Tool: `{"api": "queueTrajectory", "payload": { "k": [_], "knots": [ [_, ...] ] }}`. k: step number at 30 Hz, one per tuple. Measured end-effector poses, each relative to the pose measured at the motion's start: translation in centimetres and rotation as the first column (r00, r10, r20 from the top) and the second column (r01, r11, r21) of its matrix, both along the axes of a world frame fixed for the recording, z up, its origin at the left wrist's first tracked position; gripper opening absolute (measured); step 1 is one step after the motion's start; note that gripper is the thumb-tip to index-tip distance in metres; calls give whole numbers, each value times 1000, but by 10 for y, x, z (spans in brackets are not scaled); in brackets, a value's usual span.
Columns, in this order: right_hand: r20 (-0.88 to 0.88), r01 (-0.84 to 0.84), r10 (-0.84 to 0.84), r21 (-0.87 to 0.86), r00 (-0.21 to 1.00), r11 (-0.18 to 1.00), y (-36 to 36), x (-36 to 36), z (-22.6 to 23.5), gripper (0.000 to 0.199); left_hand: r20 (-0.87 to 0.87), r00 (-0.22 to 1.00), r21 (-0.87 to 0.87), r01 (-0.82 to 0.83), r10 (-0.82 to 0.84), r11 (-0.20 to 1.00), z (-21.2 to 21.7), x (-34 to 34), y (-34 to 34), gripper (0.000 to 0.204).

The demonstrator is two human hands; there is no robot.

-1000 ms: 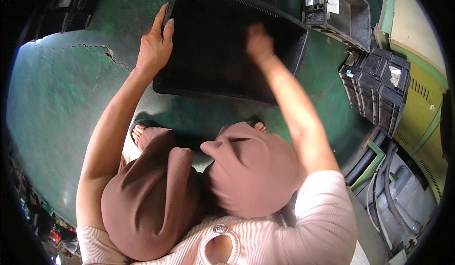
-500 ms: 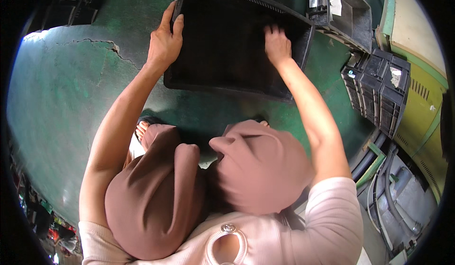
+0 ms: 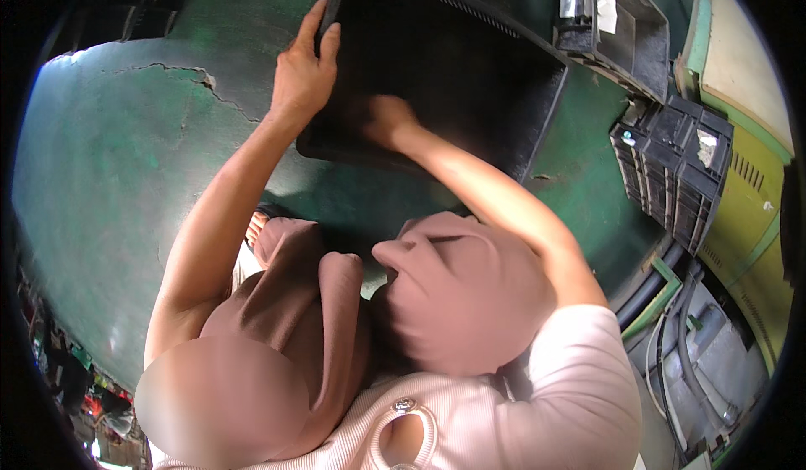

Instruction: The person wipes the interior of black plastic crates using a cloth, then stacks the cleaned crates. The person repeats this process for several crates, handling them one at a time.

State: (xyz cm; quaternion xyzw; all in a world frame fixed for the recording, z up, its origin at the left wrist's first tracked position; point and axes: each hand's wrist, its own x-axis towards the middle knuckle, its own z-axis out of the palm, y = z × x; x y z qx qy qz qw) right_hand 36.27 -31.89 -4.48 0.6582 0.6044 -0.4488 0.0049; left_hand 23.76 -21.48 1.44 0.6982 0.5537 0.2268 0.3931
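A large black plastic crate [image 3: 544,126] rests tilted on the floor in front of my knees, its dark inside facing me. My left hand [image 3: 304,71] is closed over its left wall, thumb on the inner side and fingers on the outer. Inside the crate, near its lower left part, is my right hand [image 3: 388,122]. Motion blurs its fingers, so whether they hold anything does not show. The crate's interior is too dark to make out any contents.
Another black crate [image 3: 651,54] with white paper stands at the upper right, with a stack of dark crates [image 3: 672,155] below it. A yellow-green machine [image 3: 751,176] and hoses [image 3: 684,336] line the right side. The green floor [image 3: 101,184] has a crack at left.
My right hand has swept left across the inside of the crate, from its right part toward the left wall. My left hand keeps its hold. The view has shifted slightly.
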Motion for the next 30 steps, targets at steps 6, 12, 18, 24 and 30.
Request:
{"api": "queueTrajectory", "payload": {
  "k": [6, 12, 18, 24, 30],
  "knots": [
    [-328, 183, -169, 13, 930, 983, -22, 35, 13, 41, -24, 1000, -62, -12, 10, 998, 3, -11, 4, 46],
    [-28, 324, -349, -312, 937, 893, -50, 118, 80, 53, 231, 971, -60, -41, 54, 997, 28, -15, -3, 47],
    [-131, 408, -386, 314, 913, 857, -105, 81, 59, 36, 665, 741, 18, 106, -91, 994, 131, 6, -7, 53],
    [-404, 482, -315, 424, 858, 767, -33, -49, 150, 33, 442, 789, 515, 166, -427, 841, 138, 6, -15, 54],
    [120, 524, -610, 401, 783, 751, -105, 43, 55, 30, 447, 771, 542, 171, -454, 823, 147, 10, -15, 54]
  ]
}}
